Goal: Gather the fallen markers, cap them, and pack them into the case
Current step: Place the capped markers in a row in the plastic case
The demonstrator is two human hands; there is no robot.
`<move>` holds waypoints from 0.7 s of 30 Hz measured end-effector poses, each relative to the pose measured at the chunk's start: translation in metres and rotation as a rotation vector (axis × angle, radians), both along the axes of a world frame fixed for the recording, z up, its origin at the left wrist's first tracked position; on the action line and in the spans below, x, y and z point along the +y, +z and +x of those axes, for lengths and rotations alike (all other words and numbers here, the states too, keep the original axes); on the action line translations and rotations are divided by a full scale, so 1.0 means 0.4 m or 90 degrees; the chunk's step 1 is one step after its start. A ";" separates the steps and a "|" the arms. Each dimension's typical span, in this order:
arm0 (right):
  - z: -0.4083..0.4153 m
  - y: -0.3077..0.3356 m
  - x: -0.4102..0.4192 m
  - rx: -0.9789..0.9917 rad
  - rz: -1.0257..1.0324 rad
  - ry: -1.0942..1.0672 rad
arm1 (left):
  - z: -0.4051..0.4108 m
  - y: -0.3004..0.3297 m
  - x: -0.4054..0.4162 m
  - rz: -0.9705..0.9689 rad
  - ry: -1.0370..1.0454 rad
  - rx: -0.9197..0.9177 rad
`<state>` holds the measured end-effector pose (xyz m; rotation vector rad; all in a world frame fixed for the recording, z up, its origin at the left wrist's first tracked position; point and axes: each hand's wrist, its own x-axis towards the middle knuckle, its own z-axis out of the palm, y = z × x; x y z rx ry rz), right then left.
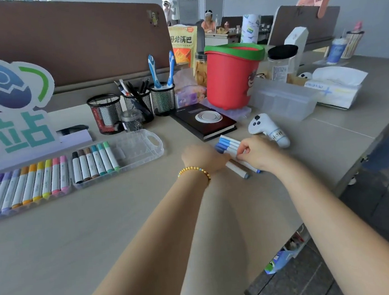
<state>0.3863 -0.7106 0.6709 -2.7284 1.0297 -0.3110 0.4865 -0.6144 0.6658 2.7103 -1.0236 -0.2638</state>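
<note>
Several blue-capped white markers [228, 144] lie bunched on the desk right of centre. My right hand [257, 152] curls its fingers around this bunch from the right. My left hand [201, 158], with a bead bracelet on the wrist, closes on the same bunch from the left, its fingers hidden behind the knuckles. A grey-tipped marker [237, 170] and a blue-tipped one [253, 168] stick out toward me beneath the hands. The clear plastic case [142, 149] lies open to the left, its near rows filled with coloured markers [34, 182], its right end bare.
A black notebook [206, 121] and a white controller [269, 129] lie just behind the hands. Mesh pen cups [135, 105], a red bucket [232, 75], a clear box [283, 100] and tissues [336, 88] crowd the back. The desk edge [312, 210] drops off at right.
</note>
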 end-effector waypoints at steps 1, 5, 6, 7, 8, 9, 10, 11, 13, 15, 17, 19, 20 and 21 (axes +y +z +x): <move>0.002 -0.001 0.000 -0.003 0.006 0.000 | 0.010 0.008 0.005 0.023 -0.011 0.002; 0.021 -0.009 0.010 0.003 -0.013 0.004 | 0.049 0.023 0.034 0.042 -0.068 -0.017; 0.026 -0.012 0.015 0.006 -0.029 0.006 | 0.054 0.025 0.041 0.041 -0.081 -0.021; 0.031 -0.013 0.019 0.010 -0.045 0.007 | 0.057 0.029 0.048 0.043 -0.090 -0.029; 0.035 -0.014 0.024 0.016 -0.062 0.009 | 0.059 0.032 0.053 0.046 -0.098 -0.041; 0.038 -0.014 0.028 0.026 -0.079 0.011 | 0.061 0.035 0.058 0.050 -0.104 -0.050; 0.040 -0.014 0.033 0.040 -0.096 0.013 | 0.064 0.036 0.063 0.051 -0.106 -0.054; 0.041 -0.014 0.037 0.056 -0.113 0.015 | 0.068 0.036 0.068 0.050 -0.104 -0.050; 0.043 -0.014 0.046 0.090 -0.145 0.016 | 0.081 0.035 0.083 0.037 -0.090 -0.027; 0.047 -0.010 0.059 0.127 -0.173 0.028 | 0.095 0.039 0.104 0.015 -0.071 0.007; 0.053 -0.004 0.074 0.139 -0.168 0.041 | 0.112 0.050 0.131 -0.027 -0.040 0.059; 0.062 0.005 0.090 0.111 -0.112 0.046 | 0.130 0.068 0.165 -0.075 -0.004 0.105; 0.071 0.011 0.099 0.084 -0.069 0.049 | 0.140 0.080 0.182 -0.087 0.011 0.115; 0.082 0.017 0.110 0.049 -0.017 0.054 | 0.151 0.093 0.200 -0.093 0.025 0.121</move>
